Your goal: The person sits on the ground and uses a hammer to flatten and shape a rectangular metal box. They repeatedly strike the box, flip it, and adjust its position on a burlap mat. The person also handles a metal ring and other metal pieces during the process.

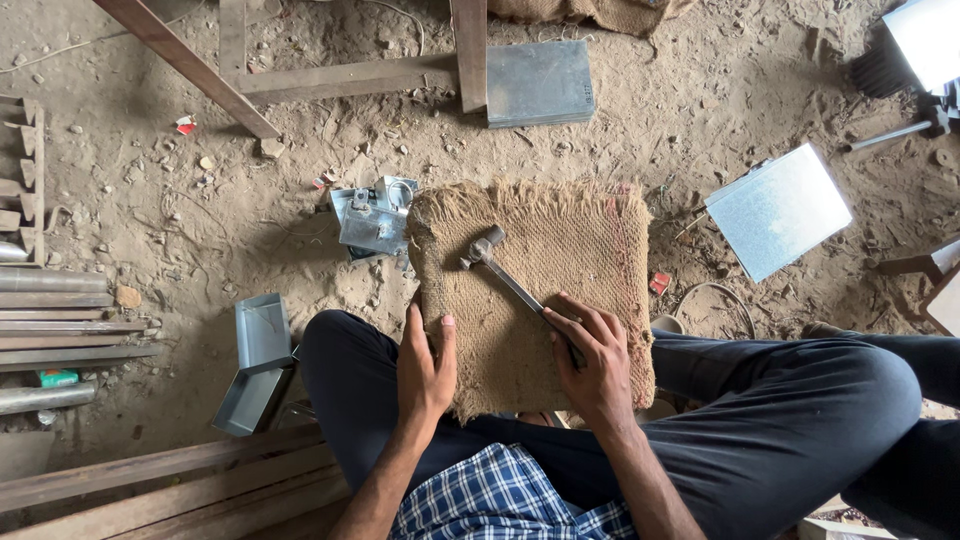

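A folded burlap pad [560, 255] lies on the dirt floor in front of my crossed legs in dark trousers. My right hand [590, 355] grips the handle of a metal hammer [495, 262] whose head rests on the pad's upper left part. My left hand [425, 365] presses flat on the pad's near left edge, thumb up along the side. What lies under the burlap is hidden.
Small folded sheet-metal pieces [372, 222] lie just left of the pad. Open metal boxes [258, 360] sit by my left knee. Flat metal sheets [778, 210] [538, 82] lie farther off. Metal bars [60, 320] and wooden planks [170, 480] line the left.
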